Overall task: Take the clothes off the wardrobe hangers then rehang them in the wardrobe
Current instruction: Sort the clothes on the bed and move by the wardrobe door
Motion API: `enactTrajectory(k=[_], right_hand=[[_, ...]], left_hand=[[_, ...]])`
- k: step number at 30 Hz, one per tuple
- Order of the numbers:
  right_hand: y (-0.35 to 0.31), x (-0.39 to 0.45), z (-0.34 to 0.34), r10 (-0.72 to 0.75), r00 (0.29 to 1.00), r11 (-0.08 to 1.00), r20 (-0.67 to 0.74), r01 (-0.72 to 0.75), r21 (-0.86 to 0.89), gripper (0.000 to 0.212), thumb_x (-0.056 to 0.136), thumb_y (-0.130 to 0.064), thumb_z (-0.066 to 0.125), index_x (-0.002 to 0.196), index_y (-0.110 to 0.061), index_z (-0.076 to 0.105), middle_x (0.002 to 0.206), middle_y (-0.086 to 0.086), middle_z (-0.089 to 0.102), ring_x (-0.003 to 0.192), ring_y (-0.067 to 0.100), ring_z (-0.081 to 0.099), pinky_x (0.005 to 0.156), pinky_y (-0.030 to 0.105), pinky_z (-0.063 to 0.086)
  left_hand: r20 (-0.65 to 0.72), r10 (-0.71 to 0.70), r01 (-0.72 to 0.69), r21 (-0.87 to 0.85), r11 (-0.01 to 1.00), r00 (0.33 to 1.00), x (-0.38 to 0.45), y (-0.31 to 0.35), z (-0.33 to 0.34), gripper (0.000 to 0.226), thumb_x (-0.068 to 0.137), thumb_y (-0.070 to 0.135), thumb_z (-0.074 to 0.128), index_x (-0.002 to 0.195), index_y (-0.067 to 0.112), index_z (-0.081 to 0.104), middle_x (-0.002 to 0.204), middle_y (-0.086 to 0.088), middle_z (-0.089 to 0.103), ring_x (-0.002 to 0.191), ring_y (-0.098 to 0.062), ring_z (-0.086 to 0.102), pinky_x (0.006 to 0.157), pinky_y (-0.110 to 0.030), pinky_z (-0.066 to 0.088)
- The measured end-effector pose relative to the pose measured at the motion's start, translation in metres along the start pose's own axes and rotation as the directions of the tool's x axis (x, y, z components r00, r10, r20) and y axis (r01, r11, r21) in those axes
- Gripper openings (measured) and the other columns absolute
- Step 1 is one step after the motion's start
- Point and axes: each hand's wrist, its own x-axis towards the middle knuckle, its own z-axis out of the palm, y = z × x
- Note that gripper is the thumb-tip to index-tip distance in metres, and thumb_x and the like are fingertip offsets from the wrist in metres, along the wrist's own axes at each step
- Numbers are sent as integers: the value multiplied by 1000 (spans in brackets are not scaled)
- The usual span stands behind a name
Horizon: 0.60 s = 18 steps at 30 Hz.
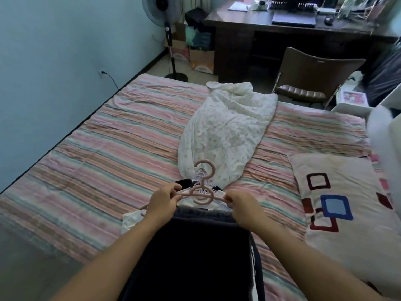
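A pink plastic hanger (202,193) lies over a pile of clothes on the striped bed (97,148), its hook pointing away from me. My left hand (162,202) pinches the hanger's left arm. My right hand (240,206) pinches its right arm. Below the hanger, a dark navy garment (195,253) stretches toward me between my forearms. A white floral garment (225,131) lies beyond the hanger toward the far side of the bed. White cloth (130,220) and a clear hanger peek out under the pile.
A pillow (347,209) with square patterns lies on the bed at the right. Beyond the bed stand a brown chair (308,77), a dark desk (282,29) with clutter, and a floor fan (169,40). The blue wall runs along the left.
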Motion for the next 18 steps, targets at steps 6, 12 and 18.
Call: enactTrajectory(k=[6, 12, 18], right_hand=[[41, 85, 59, 254, 966, 933, -48, -232, 274, 12, 93, -12, 63, 84, -13, 71, 80, 5, 68, 76, 22, 60, 64, 31, 40], [80, 144, 111, 316, 949, 931, 8, -312, 191, 15, 89, -4, 55, 85, -9, 69, 81, 12, 66, 78, 30, 61, 67, 37, 47], [114, 176, 159, 364, 928, 901, 81, -373, 220, 17, 87, -7, 60, 75, -14, 68, 70, 4, 58, 75, 26, 58, 60, 31, 32]], left_hand=[[35, -85, 79, 158, 984, 996, 85, -38, 65, 23, 90, 11, 64, 113, 17, 65, 100, 1, 66, 102, -25, 62, 80, -31, 43], [305, -279, 64, 562, 824, 911, 93, -99, 124, 113, 72, 76, 61, 153, 43, -10, 164, -5, -11, 150, -34, -9, 115, -63, 8], [319, -412, 129, 636, 760, 853, 89, -150, 166, 112, 78, 76, 55, 148, 42, -25, 155, 0, -40, 144, -37, -29, 109, -73, 14]])
